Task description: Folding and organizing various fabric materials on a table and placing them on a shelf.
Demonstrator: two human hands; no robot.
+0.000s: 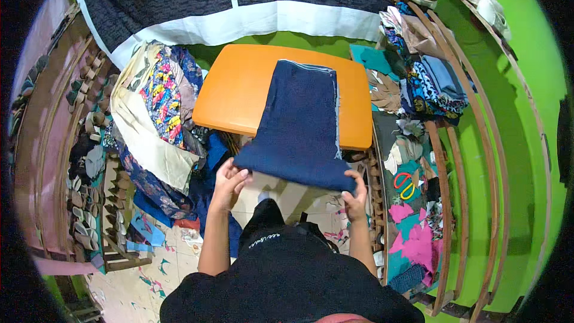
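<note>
A dark navy piece of fabric (299,116) with a pale frayed edge lies across the orange table (224,87). Its near end hangs past the table's front edge toward my body. My left hand (231,182) pinches the near left corner of the fabric between thumb and fingers. At the near right corner, my right hand (355,196) grips the cloth with curled fingers. Between the two hands the near edge is held up off the floor, fairly straight.
Left of the table is a heap of patterned and cream fabrics (158,107), beside racks of shoes (84,215). On the right, a shelf bears scissors with red and yellow handles (406,186), pink scraps (415,245) and folded cloths (439,87). Scraps litter the floor (167,263).
</note>
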